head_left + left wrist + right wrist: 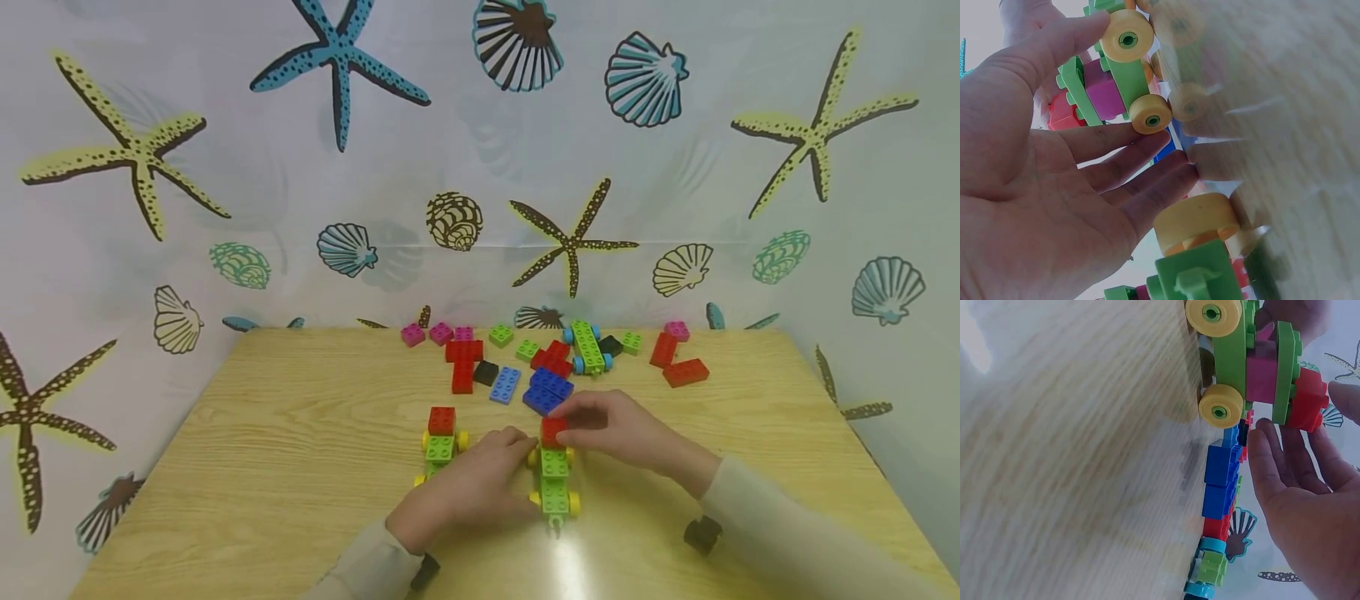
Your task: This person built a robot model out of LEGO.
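Observation:
On the wooden table (300, 467) stands a green brick car (556, 487) with yellow wheels. At its far end sits a red brick (553, 431), which my right hand (573, 423) pinches between thumb and fingers. The right wrist view shows that red brick (1305, 400) on a green plate over a pink block of the car (1241, 369), with my right hand (1310, 506) around it. My left hand (517, 454) lies with straight fingers against the car's left side. In the left wrist view my left hand (1054, 206) touches the car's (1113, 87) yellow wheels.
A second green car (440, 447) with a red brick on top stands just left of my left hand. Loose bricks lie behind: blue (547, 390), red (463, 358), pink (412, 335), a green chassis with blue wheels (588, 346), two red bricks (678, 362).

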